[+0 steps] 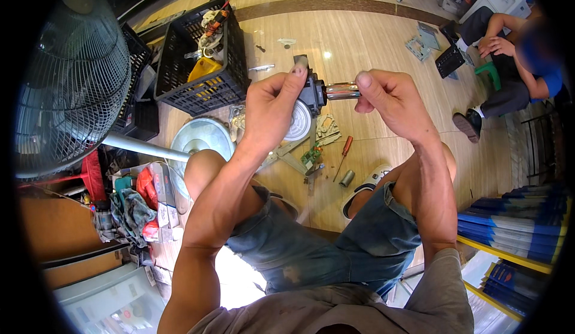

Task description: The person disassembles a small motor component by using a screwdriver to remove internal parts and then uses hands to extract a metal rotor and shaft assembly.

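Observation:
My left hand (272, 103) grips a black blocky part (314, 91), its thumb pressed on the top. A shiny metal cylinder (341, 90) sticks out from that part's right side. The cylinder's other end is between the thumb and fingers of my right hand (386, 97). Whether the cylinder is fixed in the black part or only pushed in, I cannot tell. Below my hands on the floor are a pale round disc (297, 121), partly hidden by my left hand, a red-handled screwdriver (344, 156), a small green circuit board (311, 157) and a short metal cup-shaped piece (347, 179).
A black plastic crate (200, 88) with assorted parts stands at the left, near a large standing fan (72, 76) and its round base (200, 139). A seated person (521, 58) is at the far right. Stacked blue and white packages (509, 229) fill shelves at the lower right.

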Available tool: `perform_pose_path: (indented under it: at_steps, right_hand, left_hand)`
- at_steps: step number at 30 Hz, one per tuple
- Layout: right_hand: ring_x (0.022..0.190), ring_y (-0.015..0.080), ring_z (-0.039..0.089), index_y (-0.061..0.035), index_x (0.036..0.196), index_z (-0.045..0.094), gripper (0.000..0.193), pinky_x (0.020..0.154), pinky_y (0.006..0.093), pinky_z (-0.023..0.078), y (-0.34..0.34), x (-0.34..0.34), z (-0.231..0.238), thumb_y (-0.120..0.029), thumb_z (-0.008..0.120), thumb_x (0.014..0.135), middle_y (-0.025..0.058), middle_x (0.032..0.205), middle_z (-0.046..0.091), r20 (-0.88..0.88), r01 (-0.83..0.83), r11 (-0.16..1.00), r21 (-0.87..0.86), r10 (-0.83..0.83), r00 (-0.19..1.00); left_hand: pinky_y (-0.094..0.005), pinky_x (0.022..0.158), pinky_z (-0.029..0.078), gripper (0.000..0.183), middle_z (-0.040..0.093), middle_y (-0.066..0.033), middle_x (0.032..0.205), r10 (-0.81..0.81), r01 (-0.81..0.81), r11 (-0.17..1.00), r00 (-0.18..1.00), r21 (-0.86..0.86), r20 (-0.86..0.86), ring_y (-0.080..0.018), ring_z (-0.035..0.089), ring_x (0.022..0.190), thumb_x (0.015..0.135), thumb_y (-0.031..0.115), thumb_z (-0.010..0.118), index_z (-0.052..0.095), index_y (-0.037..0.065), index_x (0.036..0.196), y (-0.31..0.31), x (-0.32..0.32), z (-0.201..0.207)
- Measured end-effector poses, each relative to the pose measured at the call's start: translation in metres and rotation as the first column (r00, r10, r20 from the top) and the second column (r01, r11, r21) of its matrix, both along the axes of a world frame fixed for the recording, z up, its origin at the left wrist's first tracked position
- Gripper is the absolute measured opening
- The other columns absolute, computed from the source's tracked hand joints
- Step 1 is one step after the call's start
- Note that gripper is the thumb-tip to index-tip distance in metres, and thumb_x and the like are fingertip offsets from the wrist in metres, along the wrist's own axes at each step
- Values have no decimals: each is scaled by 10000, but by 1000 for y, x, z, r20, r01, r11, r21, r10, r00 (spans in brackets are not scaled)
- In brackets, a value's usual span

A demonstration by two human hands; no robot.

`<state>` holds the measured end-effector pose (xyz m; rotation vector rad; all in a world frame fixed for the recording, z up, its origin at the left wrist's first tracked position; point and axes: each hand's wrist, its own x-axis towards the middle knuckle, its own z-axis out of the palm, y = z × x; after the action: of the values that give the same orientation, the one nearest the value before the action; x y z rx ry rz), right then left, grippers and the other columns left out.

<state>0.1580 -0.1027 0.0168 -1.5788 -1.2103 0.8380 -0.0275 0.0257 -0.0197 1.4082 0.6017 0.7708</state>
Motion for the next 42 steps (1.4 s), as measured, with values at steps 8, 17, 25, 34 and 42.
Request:
perform_pose_path:
  at_steps: [8, 17, 25, 34, 42]
  right_hand:
    - [725, 58, 575, -37, 1123, 666, 324, 659, 228, 469, -6, 3, 3, -126, 784, 834, -8, 824, 665, 9, -62, 991, 119, 62, 998]
    - [733, 63, 581, -21, 1087, 687, 286, 672, 232, 477, -6, 3, 4, -151, 775, 849, 6, 816, 671, -20, -48, 996, 79, 50, 999]
    - [708, 61, 571, -3, 1038, 705, 272, 646, 231, 473, -7, 4, 2, -196, 772, 860, 9, 783, 666, -8, -29, 997, 69, 29, 1000]
    - [676, 43, 535, 8, 969, 719, 297, 595, 221, 435, -5, 3, 7, -277, 745, 889, -10, 722, 641, 19, -27, 999, 37, 27, 999]
    - [614, 48, 509, 14, 871, 718, 396, 547, 225, 406, -4, 4, 3, -376, 681, 931, 2, 630, 593, 64, -28, 1000, 11, 27, 998]
  left_hand:
    - [-202, 496, 347, 451, 601, 36, 659, 6, -6, 1000, 1000, -17, 0, -11, 452, 578, 991, 384, 594, 711, -25, 840, 1, 0, 0]
    - [-201, 489, 338, 450, 595, 42, 650, 8, -8, 1000, 1000, -9, -15, -10, 444, 568, 985, 387, 603, 714, -21, 832, 2, 0, -1]
    - [-199, 488, 329, 450, 590, 47, 646, 12, -12, 1000, 1000, -5, -12, -7, 437, 567, 984, 392, 604, 714, -16, 829, 0, 3, -2]
    - [-218, 515, 439, 442, 664, -45, 695, 1, 3, 998, 998, 67, -66, -71, 574, 564, 1019, 364, 535, 702, -12, 855, 2, 1, -1]
    - [-200, 480, 314, 412, 578, 62, 640, 6, -6, 999, 1000, 34, -4, -1, 420, 566, 988, 351, 610, 716, -14, 830, -1, 2, 0]
